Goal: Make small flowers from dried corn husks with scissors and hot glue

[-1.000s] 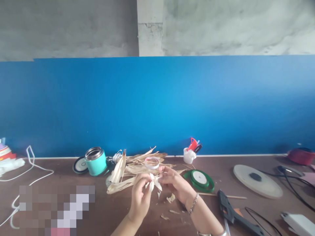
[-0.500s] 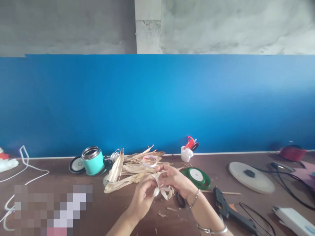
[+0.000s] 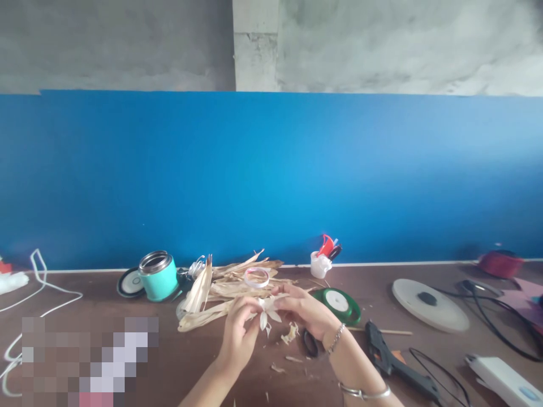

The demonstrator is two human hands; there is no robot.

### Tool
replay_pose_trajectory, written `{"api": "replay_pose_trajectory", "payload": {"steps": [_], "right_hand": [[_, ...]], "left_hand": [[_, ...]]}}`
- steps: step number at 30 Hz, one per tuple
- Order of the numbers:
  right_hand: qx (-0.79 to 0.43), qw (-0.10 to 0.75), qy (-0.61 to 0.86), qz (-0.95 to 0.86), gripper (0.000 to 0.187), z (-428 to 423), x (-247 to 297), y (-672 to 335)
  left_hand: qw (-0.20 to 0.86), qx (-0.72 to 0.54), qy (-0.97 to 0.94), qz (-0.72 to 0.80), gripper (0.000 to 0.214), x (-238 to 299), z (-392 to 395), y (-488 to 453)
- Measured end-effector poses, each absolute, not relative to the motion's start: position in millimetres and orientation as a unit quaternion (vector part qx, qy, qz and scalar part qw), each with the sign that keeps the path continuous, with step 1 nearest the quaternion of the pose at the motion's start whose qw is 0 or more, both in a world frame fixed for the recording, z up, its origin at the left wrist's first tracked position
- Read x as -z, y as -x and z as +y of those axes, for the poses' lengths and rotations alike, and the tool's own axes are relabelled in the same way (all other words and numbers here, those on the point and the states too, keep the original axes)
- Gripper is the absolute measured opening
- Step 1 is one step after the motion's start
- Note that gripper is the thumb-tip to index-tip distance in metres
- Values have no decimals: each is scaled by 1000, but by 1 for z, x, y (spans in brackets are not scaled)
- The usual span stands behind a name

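My left hand (image 3: 238, 333) and my right hand (image 3: 306, 315) meet just above the brown table (image 3: 178, 367), both pinched on a small pale flower of corn husk petals (image 3: 266, 312). A torn husk scrap (image 3: 290, 333) lies on the table right under it. Behind my hands lies a pile of dry corn husks (image 3: 224, 288) with a small roll of clear tape (image 3: 257, 277) on top. A roll of green ribbon (image 3: 339, 303) sits just beyond my right wrist, and black scissor handles (image 3: 310, 343) show beside it.
A teal steel jar (image 3: 158, 276) and its lid (image 3: 129, 282) stand at the left, a white cable (image 3: 38, 299) further left. A black glue gun (image 3: 392, 362), a white round plate (image 3: 429, 296), black cables (image 3: 500, 316) and a white box (image 3: 504, 380) lie to the right. A white pen cup (image 3: 321, 262) stands by the blue wall.
My hands kept working the husk flower, dipping toward the table half a second ago and lifting slightly again. A husk scrap now lies under them. The view shifted a little.
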State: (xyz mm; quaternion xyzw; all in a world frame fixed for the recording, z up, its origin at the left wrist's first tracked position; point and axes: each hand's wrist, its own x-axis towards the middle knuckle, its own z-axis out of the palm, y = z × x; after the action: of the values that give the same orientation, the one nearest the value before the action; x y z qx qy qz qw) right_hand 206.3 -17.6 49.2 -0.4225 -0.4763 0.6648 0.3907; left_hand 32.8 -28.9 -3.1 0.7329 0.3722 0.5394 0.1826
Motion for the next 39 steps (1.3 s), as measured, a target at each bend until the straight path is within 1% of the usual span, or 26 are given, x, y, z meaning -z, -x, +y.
{"api": "replay_pose_trajectory", "payload": {"steps": [3, 6, 10, 20, 27, 32, 35, 39], "right_hand": [[-680, 377, 406, -480, 36, -19, -47, -204], [-678, 384, 405, -479, 39, -18, -42, -200], [-675, 389, 410, -473, 39, -18, -40, -195], [-662, 371, 433, -485, 39, -18, -39, -196], [-670, 367, 430, -481, 37, -19, -40, -194], [-669, 358, 435, -485, 38, -20, -39, -194], [-666, 345, 438, -495, 40, -23, -42, -194], [-674, 333, 418, -510, 45, -26, -49, -196]], "left_hand": [[159, -539, -737, 377, 13, 4, -29, -33], [134, -538, -739, 383, 11, 7, -29, -33], [115, -535, -736, 398, 5, 10, -29, -32], [67, -540, -736, 402, 6, 11, -30, -31], [-33, -539, -744, 394, 10, 11, -32, -30], [-82, -531, -747, 392, 12, 12, -33, -29], [-82, -540, -736, 400, 13, 14, -33, -29], [-50, -553, -723, 410, 12, 14, -32, -28]]}}
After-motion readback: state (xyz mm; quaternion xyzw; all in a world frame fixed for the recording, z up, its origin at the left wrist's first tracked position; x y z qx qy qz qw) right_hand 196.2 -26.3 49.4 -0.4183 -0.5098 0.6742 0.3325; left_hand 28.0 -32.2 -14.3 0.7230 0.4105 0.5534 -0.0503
